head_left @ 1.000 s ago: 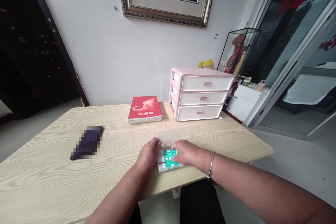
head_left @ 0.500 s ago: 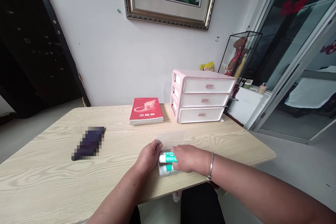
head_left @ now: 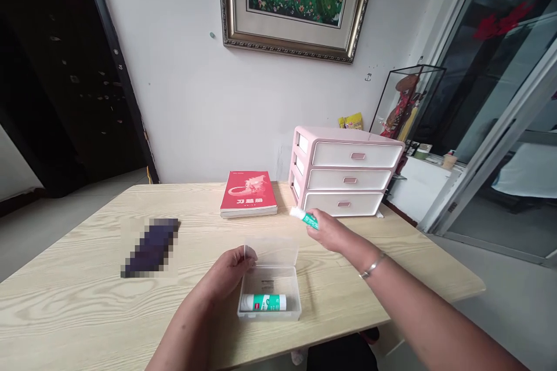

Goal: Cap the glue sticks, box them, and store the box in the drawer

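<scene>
A clear plastic box [head_left: 297, 297] with its hinged lid [head_left: 278, 252] raised stands near the table's front edge. My left hand [head_left: 232, 266] grips that lid at its left edge, with some fingers behind the clear plastic. Inside the box lies one white-and-green glue stick [head_left: 266, 302], on its side along the front wall. My right hand [head_left: 324, 230] is closed around a second glue stick [head_left: 304, 217], held above the table in front of the drawer unit. Its white cap end points up and to the left.
The pink-and-white drawer unit [head_left: 348, 179] stands at the back right, all drawers closed. A red book [head_left: 249, 191] lies to its left. A pixelated dark object [head_left: 150, 247] is on the left of the wooden table [head_left: 78, 301]. A framed picture [head_left: 289, 49] hangs on the wall.
My right hand has lifted one glue stick out of the box and carried it up toward the drawer unit. The other stick stays inside. My left hand remains at the lid.
</scene>
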The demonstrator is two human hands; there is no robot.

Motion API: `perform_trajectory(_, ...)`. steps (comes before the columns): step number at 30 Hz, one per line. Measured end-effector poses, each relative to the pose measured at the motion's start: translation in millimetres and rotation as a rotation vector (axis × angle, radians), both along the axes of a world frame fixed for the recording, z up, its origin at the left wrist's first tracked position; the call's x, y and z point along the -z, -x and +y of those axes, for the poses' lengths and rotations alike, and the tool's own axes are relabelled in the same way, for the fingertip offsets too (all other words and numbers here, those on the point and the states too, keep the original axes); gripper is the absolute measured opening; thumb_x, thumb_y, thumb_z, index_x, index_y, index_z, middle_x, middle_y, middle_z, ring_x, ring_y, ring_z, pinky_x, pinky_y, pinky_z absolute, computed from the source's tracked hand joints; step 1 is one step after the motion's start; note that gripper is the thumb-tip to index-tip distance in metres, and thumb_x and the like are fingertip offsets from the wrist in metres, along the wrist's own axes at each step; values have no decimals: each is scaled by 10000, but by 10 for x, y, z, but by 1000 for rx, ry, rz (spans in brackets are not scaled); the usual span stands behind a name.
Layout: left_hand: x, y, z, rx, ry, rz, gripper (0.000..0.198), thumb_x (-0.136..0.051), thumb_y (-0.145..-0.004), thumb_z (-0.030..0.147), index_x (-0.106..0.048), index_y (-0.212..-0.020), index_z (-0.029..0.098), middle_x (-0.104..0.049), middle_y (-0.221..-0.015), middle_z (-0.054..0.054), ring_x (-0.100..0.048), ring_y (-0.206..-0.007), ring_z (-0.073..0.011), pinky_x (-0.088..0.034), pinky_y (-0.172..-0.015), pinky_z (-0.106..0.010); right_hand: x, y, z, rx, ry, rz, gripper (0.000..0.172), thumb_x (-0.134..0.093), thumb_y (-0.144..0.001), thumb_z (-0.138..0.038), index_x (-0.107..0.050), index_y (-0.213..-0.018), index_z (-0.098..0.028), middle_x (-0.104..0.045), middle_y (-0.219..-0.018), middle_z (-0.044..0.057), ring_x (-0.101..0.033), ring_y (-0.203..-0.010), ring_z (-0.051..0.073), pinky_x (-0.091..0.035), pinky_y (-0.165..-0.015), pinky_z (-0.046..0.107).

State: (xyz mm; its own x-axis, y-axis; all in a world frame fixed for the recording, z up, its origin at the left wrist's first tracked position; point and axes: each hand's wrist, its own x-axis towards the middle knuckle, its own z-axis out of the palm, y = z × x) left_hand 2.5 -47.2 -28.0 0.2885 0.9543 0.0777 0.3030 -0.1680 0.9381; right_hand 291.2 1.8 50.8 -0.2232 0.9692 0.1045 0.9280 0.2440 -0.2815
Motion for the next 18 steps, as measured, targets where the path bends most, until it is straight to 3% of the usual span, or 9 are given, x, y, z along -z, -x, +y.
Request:
perform_trajectory(4,23,15,14,36,5,11,198,-537,-849,342,-626,-777,181,-629,-772,-24,-561,-759,-193,-420,-740,-304,357,323,360,-113,27,-71,363,-628,-823,-243,-583,-1161,-118,-645,-1129,148,-612,-1015,247,-421,-837,287)
perform_trajectory(8,32,34,22,91,36,-24,212,-535,-860,358,-636,-804,181,-645,-814,-28,-565,-789,-193,-422,-761,-301,545,716,568,-247,18,-100,420,-713,-806,-322,-595,-1151,-113,-626,-1168,177,-580,-1113,279,-410,-931,319)
perform_trajectory(15,75,51,50,58,12,8,239,-529,-880,387,-633,-809,184,-620,-794,-12,-537,-774,-177,-418,-749,-285,650,1021,823,-352,-24,-12,703,-770,-757,-432,-506,-1339,-139,-583,-1257,171,-535,-1204,278,-387,-1018,338)
perform_trajectory(18,92,45,51,44,6,-2,256,-523,-888,402,-634,-827,180,-620,-803,-15,-539,-777,-179,-418,-741,-283,624,930,781,-305,-54,60,642,-743,-782,-399,-519,-1332,-157,-597,-1273,146,-548,-1193,253,-402,-1004,311)
